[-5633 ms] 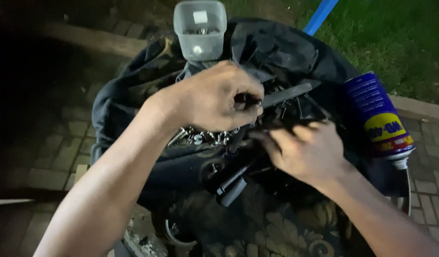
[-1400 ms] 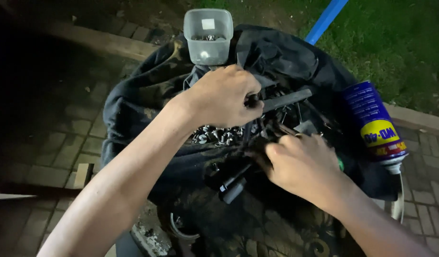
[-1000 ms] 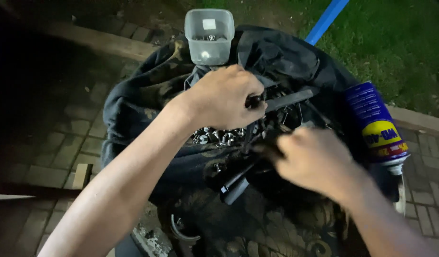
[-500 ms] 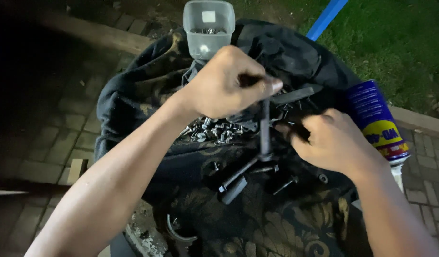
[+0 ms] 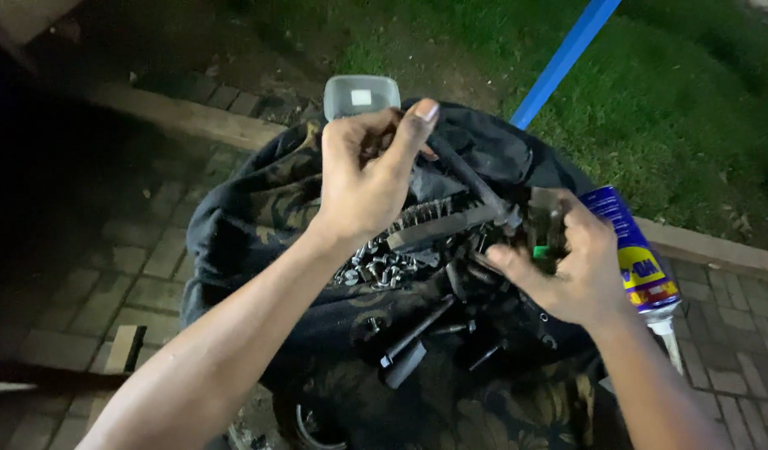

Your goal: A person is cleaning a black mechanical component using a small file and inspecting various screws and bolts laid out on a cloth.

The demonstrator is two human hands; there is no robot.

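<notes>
With my left hand [image 5: 363, 179] pinched on the long black rod [image 5: 475, 183] over the cloth [image 5: 250, 225], and my right hand [image 5: 567, 267] clutching its dark end part [image 5: 544, 227], I'd pull steady, above the bolts [image 5: 375, 271].

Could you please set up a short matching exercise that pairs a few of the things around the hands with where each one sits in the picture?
Things:
1. clear plastic container
2. blue pole
3. blue spray can
4. pile of bolts

Places:
A. on the dark cloth, below the left hand
B. beside the right hand, on its outer side
C. slanting over the grass at top right
D. at the cloth's far edge, above the left hand

Pairs: 1-D, 2-C, 3-B, 4-A
</notes>
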